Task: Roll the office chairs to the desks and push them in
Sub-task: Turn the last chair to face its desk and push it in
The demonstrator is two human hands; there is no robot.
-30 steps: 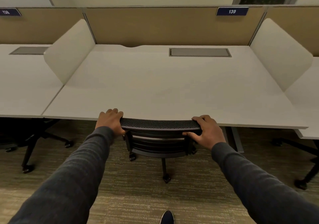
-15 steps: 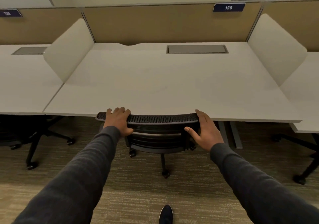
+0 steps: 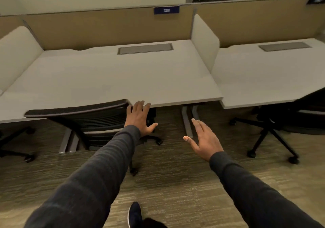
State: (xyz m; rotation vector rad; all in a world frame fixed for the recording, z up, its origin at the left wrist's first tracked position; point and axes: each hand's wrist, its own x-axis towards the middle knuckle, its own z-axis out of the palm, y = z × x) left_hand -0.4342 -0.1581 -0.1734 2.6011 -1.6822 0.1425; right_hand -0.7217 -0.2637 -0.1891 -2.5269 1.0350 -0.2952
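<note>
Black mesh chair tucked under white desk.

The blue desk label is too blurred to read.

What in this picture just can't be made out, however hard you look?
- Blue number plate on the partition: head view, digits blurred.
- Mesh chair: its seat is hidden under the desk.
- Left hand: touching the chair's back or just off it, unclear.
- Chair at right: cut off by the frame edge.
- Shoe: partly cut off at the bottom.
</note>
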